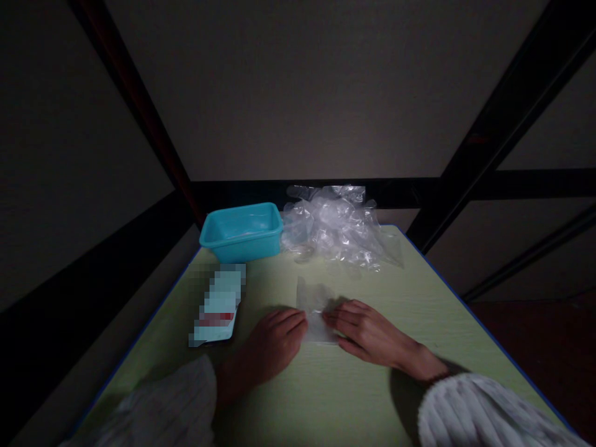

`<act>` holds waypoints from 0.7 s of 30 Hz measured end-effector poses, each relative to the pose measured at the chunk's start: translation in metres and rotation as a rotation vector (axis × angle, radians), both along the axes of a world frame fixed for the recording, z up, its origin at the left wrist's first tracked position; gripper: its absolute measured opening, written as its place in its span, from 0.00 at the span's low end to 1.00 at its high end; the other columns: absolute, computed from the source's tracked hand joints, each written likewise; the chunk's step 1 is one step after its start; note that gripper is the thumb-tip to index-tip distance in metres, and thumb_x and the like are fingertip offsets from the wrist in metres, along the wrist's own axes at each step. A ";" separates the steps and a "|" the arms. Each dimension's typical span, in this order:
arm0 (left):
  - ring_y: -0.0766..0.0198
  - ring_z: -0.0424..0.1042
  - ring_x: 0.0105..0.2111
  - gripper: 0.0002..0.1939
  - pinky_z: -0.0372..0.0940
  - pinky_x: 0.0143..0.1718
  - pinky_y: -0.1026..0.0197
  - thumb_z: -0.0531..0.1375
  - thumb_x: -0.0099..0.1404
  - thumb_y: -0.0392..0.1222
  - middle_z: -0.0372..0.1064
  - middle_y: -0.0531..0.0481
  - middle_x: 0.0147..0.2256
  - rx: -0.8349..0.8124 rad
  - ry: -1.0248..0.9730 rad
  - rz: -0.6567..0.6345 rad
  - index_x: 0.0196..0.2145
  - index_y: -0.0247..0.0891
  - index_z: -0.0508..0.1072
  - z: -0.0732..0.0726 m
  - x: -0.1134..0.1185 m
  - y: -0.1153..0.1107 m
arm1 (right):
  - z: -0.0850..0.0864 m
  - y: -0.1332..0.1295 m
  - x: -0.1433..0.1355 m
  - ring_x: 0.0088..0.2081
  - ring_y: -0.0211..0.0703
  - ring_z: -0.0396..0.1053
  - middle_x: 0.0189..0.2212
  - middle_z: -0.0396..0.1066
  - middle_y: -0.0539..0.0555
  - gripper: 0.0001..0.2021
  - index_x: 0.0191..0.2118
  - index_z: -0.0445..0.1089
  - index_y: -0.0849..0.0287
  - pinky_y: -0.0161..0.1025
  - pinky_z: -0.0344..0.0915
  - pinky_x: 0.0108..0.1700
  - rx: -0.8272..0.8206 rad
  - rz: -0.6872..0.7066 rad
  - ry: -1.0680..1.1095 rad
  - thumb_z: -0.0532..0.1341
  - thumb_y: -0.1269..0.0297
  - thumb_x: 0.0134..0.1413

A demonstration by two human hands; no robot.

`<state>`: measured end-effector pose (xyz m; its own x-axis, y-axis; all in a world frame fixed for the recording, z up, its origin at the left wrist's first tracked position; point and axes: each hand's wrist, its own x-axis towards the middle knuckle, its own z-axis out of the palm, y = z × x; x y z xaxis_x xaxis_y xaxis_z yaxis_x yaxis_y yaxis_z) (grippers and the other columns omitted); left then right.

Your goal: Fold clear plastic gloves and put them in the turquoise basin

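A thin clear plastic glove (319, 326) lies flat on the table between my hands, its outline hard to make out. My left hand (279, 338) is at its left edge, with the fingers curled together and closed on the film. On the right side, my right hand (363, 329) rests with fingers stretched over the edge of the film and the thumb apart. Beyond them, a loose heap of clear plastic gloves (339, 226) sits at the back of the table, with rounded finger ends showing.
A turquoise plastic basin (246, 248) stands at the back left, beside the heap. Nearer, a phone-like slab (218, 304), its face blurred out, lies left of my left hand. The pale green table (344, 397) has blue edges, and a wall panel (316, 93) rises behind it.
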<state>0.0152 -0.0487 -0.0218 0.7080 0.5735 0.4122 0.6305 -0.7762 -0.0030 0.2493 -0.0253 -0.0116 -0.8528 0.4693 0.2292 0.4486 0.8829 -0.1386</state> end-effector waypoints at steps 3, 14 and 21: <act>0.60 0.71 0.42 0.13 0.67 0.44 0.58 0.52 0.60 0.27 0.73 0.43 0.41 0.001 -0.001 -0.005 0.41 0.32 0.71 0.000 -0.001 0.000 | 0.000 -0.001 0.000 0.41 0.48 0.67 0.42 0.73 0.56 0.11 0.44 0.69 0.62 0.46 0.64 0.44 0.019 -0.022 0.016 0.53 0.67 0.59; 0.59 0.71 0.42 0.13 0.68 0.44 0.56 0.53 0.59 0.27 0.73 0.44 0.41 -0.035 -0.009 -0.007 0.41 0.33 0.71 0.002 -0.001 0.000 | 0.001 0.000 -0.003 0.38 0.46 0.69 0.37 0.75 0.57 0.12 0.40 0.70 0.63 0.44 0.67 0.40 0.126 -0.022 0.041 0.50 0.71 0.62; 0.59 0.70 0.42 0.13 0.67 0.44 0.56 0.54 0.59 0.27 0.72 0.44 0.42 -0.094 -0.029 0.012 0.41 0.35 0.71 0.003 -0.001 -0.001 | -0.001 0.000 -0.002 0.37 0.43 0.70 0.35 0.74 0.57 0.12 0.41 0.70 0.60 0.42 0.66 0.42 0.105 -0.042 0.055 0.49 0.70 0.63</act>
